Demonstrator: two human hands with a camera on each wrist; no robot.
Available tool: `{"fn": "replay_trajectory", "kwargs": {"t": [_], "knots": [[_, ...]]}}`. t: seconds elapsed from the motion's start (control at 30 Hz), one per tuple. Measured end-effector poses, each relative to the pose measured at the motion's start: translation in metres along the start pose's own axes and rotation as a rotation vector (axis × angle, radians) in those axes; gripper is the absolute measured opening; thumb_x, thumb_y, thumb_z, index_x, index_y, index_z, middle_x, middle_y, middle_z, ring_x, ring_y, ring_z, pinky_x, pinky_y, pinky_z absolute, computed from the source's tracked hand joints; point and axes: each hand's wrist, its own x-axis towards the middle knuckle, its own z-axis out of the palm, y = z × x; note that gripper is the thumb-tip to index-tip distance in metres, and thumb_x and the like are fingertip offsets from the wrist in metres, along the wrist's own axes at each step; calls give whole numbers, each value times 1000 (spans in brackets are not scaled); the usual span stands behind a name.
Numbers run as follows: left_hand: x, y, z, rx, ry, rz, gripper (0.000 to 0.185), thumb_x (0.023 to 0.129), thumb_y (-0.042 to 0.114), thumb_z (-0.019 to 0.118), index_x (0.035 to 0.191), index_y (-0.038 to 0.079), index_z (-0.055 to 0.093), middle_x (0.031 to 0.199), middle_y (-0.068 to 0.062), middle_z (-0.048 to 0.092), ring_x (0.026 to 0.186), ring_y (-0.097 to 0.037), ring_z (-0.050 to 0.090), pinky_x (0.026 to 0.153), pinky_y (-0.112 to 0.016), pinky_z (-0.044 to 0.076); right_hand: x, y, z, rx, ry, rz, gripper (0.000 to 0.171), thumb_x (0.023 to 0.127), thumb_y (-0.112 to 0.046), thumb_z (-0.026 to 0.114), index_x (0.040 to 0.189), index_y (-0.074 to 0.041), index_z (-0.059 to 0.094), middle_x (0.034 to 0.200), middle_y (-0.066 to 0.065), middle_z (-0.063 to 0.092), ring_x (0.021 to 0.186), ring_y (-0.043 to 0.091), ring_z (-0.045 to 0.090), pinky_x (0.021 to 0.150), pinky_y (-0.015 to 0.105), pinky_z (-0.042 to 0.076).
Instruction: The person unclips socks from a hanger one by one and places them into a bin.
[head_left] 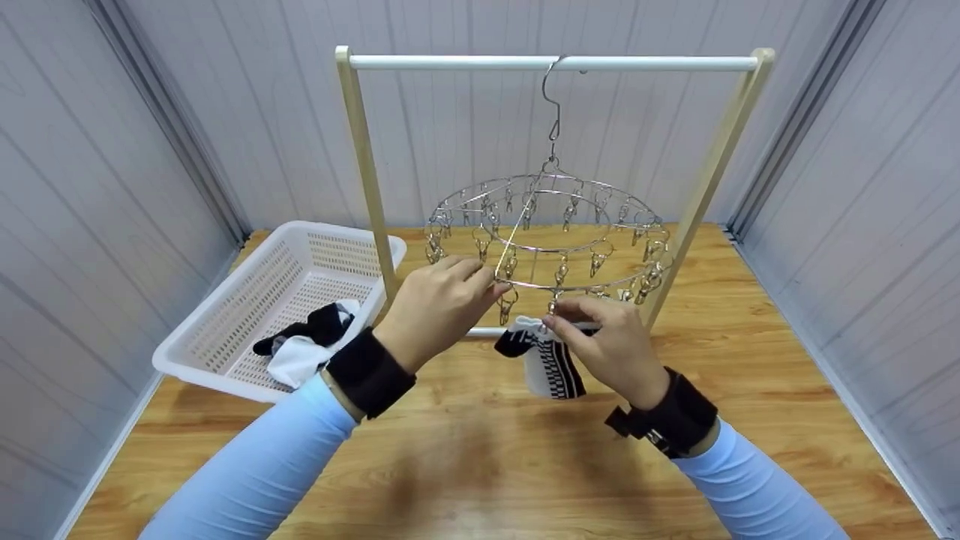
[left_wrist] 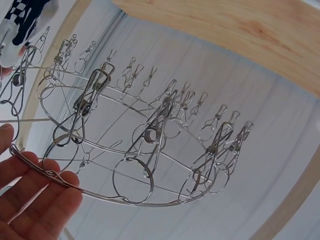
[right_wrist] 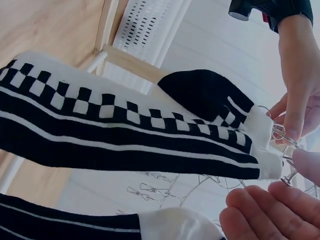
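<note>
A round wire sock hanger (left_wrist: pixel 140 204) with many metal clips hangs by its hook. My left hand (head_left: pixel 442 304) grips the front of its outer ring, thumb on one side and fingers on the other. A white sock with black stripes and checks (head_left: pixel 551 367) hangs at the front, its gathered end up at a clip (right_wrist: pixel 287 162). Thumb and fingertips of my right hand (head_left: pixel 611 341) pinch that clip. In the right wrist view, another black-and-white sock (right_wrist: pixel 175 225) hangs lower down, mostly hidden behind my right hand in the head view.
The hanger's hook (head_left: pixel 553 97) sits on the white rod (head_left: pixel 450 63) of a wooden-legged rack (head_left: pixel 365 157). At left stands a white perforated basket (head_left: pixel 217 330) with black and white socks (head_left: pixel 304 349) inside. Grey panel walls (head_left: pixel 862 225) enclose the wood-grain tabletop (head_left: pixel 772 420).
</note>
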Motion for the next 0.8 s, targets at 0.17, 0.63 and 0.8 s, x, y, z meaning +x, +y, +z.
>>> {"fn": "replay_trajectory", "kwargs": {"t": [0.17,0.63,0.8], "knots": [[-4,-1,1,-22,-9,-37,26,102,28,78,102,2,79,94,-11,81,87,-26,79,75,-37,68,2,-1,0,-5,-6,13,8,95,-6,83,97,1,81,90,9,82,75,20,77,68,30,65],[-16,6,-5,-64,9,-38,31,92,14,80,117,-3,75,114,-17,79,113,-34,75,106,-42,61,5,-1,0,10,42,-69,6,87,4,85,91,3,80,84,12,81,65,20,74,62,15,58],[-24,9,-4,-107,72,-25,32,89,13,80,117,-2,73,111,-14,77,107,-32,73,102,-42,62,6,-1,0,20,59,-75,7,87,5,85,91,4,80,84,13,81,64,20,74,62,13,57]]}}
